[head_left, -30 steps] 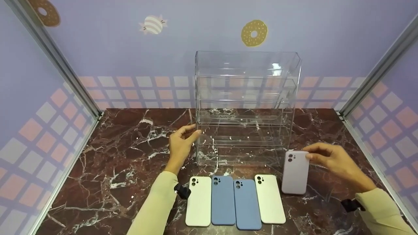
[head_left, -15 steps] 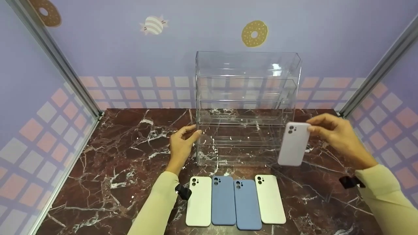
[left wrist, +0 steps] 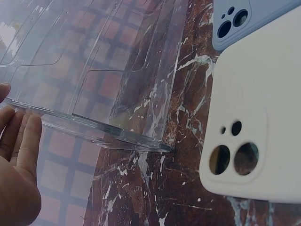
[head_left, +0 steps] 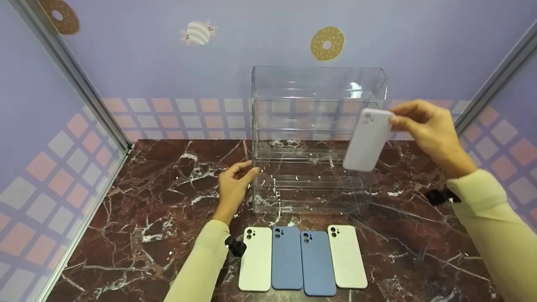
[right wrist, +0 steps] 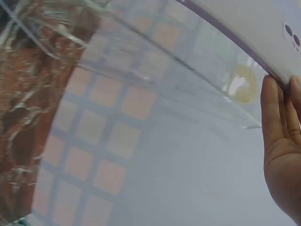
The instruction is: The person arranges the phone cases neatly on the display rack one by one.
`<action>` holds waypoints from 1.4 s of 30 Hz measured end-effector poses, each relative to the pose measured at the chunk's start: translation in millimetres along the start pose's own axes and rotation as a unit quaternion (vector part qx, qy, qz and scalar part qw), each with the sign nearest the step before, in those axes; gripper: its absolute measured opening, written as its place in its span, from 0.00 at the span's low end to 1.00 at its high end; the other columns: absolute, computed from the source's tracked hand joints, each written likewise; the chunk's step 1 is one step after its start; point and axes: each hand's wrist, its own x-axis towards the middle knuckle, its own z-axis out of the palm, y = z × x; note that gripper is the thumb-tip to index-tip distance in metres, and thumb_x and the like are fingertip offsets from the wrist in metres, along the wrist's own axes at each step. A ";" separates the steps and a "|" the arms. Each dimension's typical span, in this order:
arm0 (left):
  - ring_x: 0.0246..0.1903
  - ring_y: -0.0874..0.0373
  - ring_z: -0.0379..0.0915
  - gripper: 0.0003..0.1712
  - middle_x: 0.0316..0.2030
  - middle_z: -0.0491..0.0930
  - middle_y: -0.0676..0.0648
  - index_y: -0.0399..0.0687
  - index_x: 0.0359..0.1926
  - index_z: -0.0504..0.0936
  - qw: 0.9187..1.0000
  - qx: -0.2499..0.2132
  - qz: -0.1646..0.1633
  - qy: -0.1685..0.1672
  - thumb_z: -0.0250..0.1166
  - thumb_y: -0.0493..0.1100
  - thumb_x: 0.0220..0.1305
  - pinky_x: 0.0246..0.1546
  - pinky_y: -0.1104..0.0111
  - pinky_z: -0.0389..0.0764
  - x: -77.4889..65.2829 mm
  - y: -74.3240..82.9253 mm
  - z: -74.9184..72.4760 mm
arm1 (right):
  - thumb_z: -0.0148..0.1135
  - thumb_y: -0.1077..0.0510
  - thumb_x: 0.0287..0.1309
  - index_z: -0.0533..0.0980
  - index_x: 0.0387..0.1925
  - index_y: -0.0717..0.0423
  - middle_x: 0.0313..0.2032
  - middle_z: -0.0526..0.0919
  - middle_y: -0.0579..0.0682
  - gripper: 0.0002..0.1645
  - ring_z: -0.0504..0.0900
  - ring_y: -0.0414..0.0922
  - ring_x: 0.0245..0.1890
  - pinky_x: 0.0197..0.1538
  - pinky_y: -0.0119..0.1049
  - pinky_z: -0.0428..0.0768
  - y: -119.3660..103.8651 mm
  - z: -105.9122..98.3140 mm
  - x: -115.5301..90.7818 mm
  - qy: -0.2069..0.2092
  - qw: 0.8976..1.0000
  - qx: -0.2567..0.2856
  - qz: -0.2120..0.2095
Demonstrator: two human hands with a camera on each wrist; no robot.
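My right hand [head_left: 432, 132] pinches a pale lilac phone case [head_left: 367, 140] by its upper right corner. The case hangs tilted, its lower end to the left, in front of the right half of a clear acrylic display rack [head_left: 308, 199]. In the right wrist view, thumb and fingers meet at the edge of the phone case [right wrist: 254, 35]. At the rack's left side, my left hand [head_left: 235, 184] holds the side panel between thumb and fingers. The left wrist view shows the fingers [left wrist: 30, 146] on the outer side of that panel's edge.
In front of the rack lie a white phone case [head_left: 255, 264], two blue ones [head_left: 287, 262] [head_left: 319, 268] side by side, and another white case [head_left: 348, 260]. All rest on a dark red marbled tabletop [head_left: 159, 209]. Lilac patterned walls [head_left: 138, 63] enclose the back and sides.
My right hand has lifted the lilac phone case from near the tabletop up in front of the rack, slightly leftward, and it has tilted more. My left hand stays on the rack's side.
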 end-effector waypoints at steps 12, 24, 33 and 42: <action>0.45 0.51 0.87 0.20 0.44 0.89 0.38 0.29 0.54 0.87 1.000 0.002 -0.009 -0.007 0.78 0.34 0.64 0.45 0.70 0.88 -1.0 0.7 -0.5 | 0.73 0.68 0.64 0.83 0.52 0.66 0.45 0.89 0.55 0.15 0.89 0.47 0.41 0.50 0.32 0.88 -52.8 6.5 52.9 0.030 0.993 0.111 -0.008; 0.45 0.54 0.87 0.18 0.49 0.88 0.35 0.32 0.53 0.89 1.000 0.001 -0.004 0.013 0.78 0.34 0.63 0.45 0.70 0.88 -2.3 -4.0 3.5 | 0.73 0.74 0.60 0.85 0.44 0.67 0.41 0.88 0.56 0.11 0.89 0.47 0.36 0.45 0.33 0.89 -92.0 14.1 102.8 0.063 0.978 0.197 -0.014; 0.41 0.58 0.87 0.18 0.47 0.88 0.31 0.28 0.52 0.88 1.000 -0.002 0.011 0.018 0.77 0.32 0.63 0.43 0.73 0.87 -2.4 -3.0 5.0 | 0.73 0.76 0.58 0.86 0.41 0.68 0.40 0.86 0.57 0.09 0.89 0.47 0.36 0.44 0.36 0.89 -110.6 24.0 134.1 0.068 0.969 0.238 -0.022; 0.42 0.56 0.87 0.18 0.47 0.87 0.30 0.26 0.52 0.87 1.000 -0.017 0.011 0.018 0.77 0.30 0.63 0.43 0.73 0.87 -2.1 -3.8 6.2 | 0.74 0.76 0.58 0.87 0.38 0.67 0.39 0.86 0.56 0.08 0.89 0.45 0.37 0.45 0.36 0.89 -115.5 39.3 154.8 0.081 0.968 0.234 -0.037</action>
